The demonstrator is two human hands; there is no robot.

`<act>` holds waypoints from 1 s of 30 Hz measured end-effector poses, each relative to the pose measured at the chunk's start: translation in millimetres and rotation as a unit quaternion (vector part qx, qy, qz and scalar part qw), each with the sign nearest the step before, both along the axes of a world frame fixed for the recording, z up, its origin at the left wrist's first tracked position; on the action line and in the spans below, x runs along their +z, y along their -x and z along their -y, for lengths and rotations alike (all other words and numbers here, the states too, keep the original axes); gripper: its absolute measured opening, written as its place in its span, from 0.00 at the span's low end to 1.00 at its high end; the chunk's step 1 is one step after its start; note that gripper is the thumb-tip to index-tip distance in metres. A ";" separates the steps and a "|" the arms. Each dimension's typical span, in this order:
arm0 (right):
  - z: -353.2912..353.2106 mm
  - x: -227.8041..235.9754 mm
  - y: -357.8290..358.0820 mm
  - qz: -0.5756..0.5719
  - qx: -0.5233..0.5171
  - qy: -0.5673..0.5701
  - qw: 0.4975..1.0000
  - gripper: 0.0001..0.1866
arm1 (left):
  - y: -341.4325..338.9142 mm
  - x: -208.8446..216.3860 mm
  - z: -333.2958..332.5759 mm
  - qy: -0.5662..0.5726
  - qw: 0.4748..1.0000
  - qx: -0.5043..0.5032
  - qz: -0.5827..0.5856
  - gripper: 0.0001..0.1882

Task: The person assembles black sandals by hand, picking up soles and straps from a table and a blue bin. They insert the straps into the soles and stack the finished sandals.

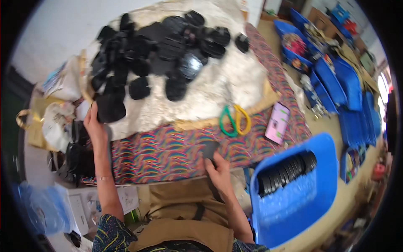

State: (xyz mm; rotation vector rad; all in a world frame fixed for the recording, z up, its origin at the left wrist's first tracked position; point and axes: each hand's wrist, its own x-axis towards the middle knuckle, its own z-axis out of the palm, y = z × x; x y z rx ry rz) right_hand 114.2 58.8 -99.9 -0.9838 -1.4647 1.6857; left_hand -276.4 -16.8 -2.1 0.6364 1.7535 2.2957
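Head view, main risk: The overlapping black pieces (pixel 170 47) lie in a loose heap on the pale sheet (pixel 201 109); if one is pulled, its neighbours may slide along with it, because they rest on each other.
Dark flat piece: The right hand (pixel 217 167) has it only near the lower end, so a weak pinch could let this piece (pixel 210 148) turn or drop onto the patterned cloth (pixel 163 153).
Scissors: The scissors (pixel 236 119) lie between the heap and the phone (pixel 277 122); a wide sweep of the right arm might push either one, and the phone could then fall toward the blue tub (pixel 294 220).
Row in tub: The black row (pixel 287 172) leans along the tub's wall; a knock on the tub could make it topple.
Left hand: The left hand (pixel 92 122) is nearly closed at the left edge of a black pad (pixel 111 108), beside the heap, and it appears to hold it; the grip underneath is hidden.
Right hand: Nearly closed, thumb and fingers pinching the dark flat piece above the near part of the cloth; whether the piece touches the cloth, one cannot tell.
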 end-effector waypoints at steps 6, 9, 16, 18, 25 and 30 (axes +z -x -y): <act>15.4 26.6 -17.1 -0.138 0.016 0.019 0.990 0.06 | -139.4 -23.4 32.9 0.163 0.972 -0.142 0.097 0.14; 37.9 27.2 -2.7 0.019 0.040 -0.191 0.981 0.12 | -170.0 -45.4 32.1 0.175 0.964 -0.177 0.099 0.12; 46.4 20.0 45.4 0.006 -0.004 -0.389 0.921 0.19 | -196.5 -31.9 14.7 0.225 0.960 -0.157 0.051 0.18; 43.9 19.5 48.3 0.009 -0.007 -0.396 0.918 0.20 | -195.5 -30.8 13.4 0.242 0.953 -0.174 0.053 0.19; 36.7 23.4 52.5 0.007 -0.040 -0.368 0.929 0.19 | -196.4 -16.2 15.9 0.208 0.938 -0.238 0.140 0.21; 21.9 19.2 52.3 0.068 -0.045 -0.311 0.947 0.17 | -171.6 -12.9 24.6 0.298 0.896 -0.329 0.025 0.28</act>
